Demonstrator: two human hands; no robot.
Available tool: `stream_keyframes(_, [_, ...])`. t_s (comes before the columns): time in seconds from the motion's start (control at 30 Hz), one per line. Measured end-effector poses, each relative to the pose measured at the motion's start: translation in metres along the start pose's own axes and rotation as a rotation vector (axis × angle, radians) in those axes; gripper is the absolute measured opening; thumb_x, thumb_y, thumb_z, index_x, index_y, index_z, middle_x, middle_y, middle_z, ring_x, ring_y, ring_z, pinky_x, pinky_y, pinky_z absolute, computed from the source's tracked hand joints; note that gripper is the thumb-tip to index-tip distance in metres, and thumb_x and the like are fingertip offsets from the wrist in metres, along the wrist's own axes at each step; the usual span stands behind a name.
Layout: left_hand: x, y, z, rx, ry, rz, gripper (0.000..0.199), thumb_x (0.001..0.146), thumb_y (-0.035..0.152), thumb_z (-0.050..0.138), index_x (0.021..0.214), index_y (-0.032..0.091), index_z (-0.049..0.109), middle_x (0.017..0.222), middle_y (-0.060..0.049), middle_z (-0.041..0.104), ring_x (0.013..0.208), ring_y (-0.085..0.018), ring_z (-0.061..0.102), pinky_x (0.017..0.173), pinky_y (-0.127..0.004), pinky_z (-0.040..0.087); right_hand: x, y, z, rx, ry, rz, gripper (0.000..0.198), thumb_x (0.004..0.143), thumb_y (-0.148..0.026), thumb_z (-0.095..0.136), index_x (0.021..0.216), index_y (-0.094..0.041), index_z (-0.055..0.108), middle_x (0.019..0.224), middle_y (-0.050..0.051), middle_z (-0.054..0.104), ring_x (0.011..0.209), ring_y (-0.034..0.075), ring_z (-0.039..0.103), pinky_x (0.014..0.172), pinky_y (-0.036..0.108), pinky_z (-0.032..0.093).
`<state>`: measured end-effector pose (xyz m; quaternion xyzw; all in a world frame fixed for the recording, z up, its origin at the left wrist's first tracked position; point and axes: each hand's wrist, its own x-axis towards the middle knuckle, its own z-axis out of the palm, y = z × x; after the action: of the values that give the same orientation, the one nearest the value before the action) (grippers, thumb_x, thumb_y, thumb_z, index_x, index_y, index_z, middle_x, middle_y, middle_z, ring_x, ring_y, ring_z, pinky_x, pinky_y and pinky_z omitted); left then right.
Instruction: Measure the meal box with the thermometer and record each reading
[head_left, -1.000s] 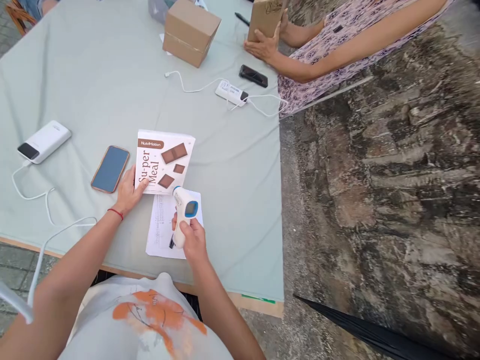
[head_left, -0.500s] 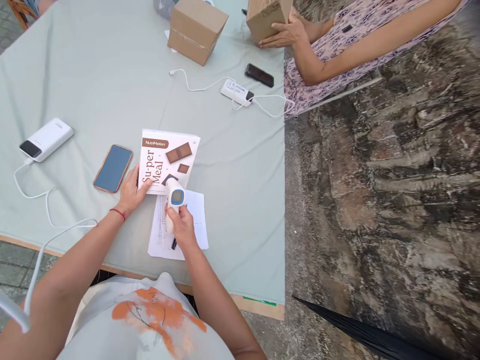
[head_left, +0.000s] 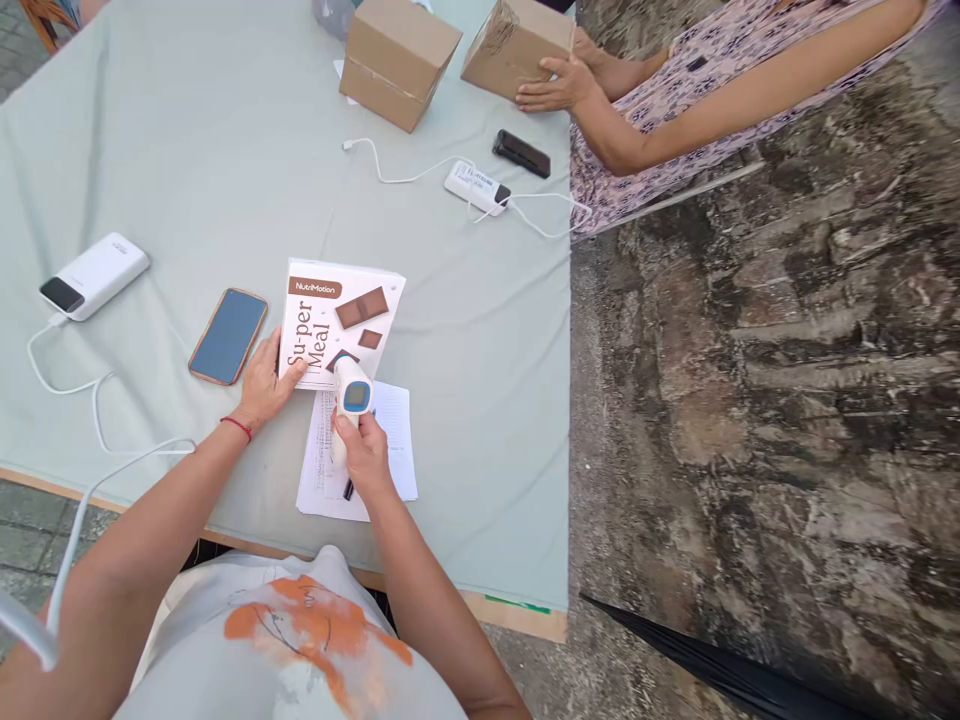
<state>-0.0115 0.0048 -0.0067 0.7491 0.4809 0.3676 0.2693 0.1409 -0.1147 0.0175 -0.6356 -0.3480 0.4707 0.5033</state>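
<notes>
My left hand (head_left: 265, 380) grips the lower left edge of a white box (head_left: 330, 325) printed "NutriMotion Su-per Meal", its thumb on the front face. In my right hand (head_left: 364, 452) is a white infrared thermometer (head_left: 352, 385) with a blue-framed screen, held upright by its handle. The thermometer's head overlaps the box's lower edge from my view; whether the two touch I cannot tell. Beneath them lie printed sheets of paper (head_left: 394, 440), with a black pen (head_left: 348, 489) partly hidden behind my right hand. A smartphone (head_left: 228, 336) rests just left of the box.
A white power bank (head_left: 96, 276) with a cable lies at left, another power bank (head_left: 477, 188) and a black device (head_left: 521, 153) at upper right. One cardboard box (head_left: 401, 60) stands at the back; a co-worker's hands (head_left: 559, 85) hold another carton (head_left: 517, 45). The table ends at right.
The co-worker's carton has tilted and come lower and to the left, toward the table. My hands keep their hold on the box and thermometer, nearly still.
</notes>
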Motion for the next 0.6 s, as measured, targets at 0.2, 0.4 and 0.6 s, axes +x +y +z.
stream_keyframes(0.2, [0.001, 0.002, -0.001, -0.027, -0.006, -0.022, 0.076, 0.092, 0.073, 0.038, 0.138, 0.014, 0.048, 0.120, -0.015, 0.063, 0.111, -0.030, 0.060, 0.095, -0.044, 0.048, 0.001, 0.000, 0.004, 0.062, -0.010, 0.024, 0.037, 0.076, -0.054, 0.063, 0.088, -0.019, 0.063, 0.076, 0.000, 0.062, 0.072, 0.017, 0.053, 0.070, 0.030, 0.046])
stream_keyframes(0.4, [0.001, 0.000, -0.002, -0.039, -0.017, -0.020, 0.079, 0.090, 0.075, 0.042, 0.141, 0.015, 0.044, 0.121, -0.016, 0.062, 0.112, -0.031, 0.059, 0.096, -0.045, 0.047, -0.007, -0.009, 0.002, 0.191, -0.095, 0.083, 0.038, 0.072, -0.051, 0.069, 0.091, -0.018, 0.064, 0.071, -0.001, 0.059, 0.064, 0.014, 0.050, 0.062, 0.027, 0.045])
stream_keyframes(0.6, [0.002, -0.002, -0.001, -0.091, -0.009, -0.013, 0.075, 0.089, 0.072, 0.046, 0.138, 0.015, 0.048, 0.126, -0.016, 0.060, 0.115, -0.031, 0.058, 0.099, -0.048, 0.046, -0.030, -0.037, -0.015, 0.163, 0.013, 0.076, 0.038, 0.069, -0.048, 0.073, 0.091, -0.017, 0.067, 0.073, 0.000, 0.062, 0.065, 0.014, 0.052, 0.062, 0.027, 0.045])
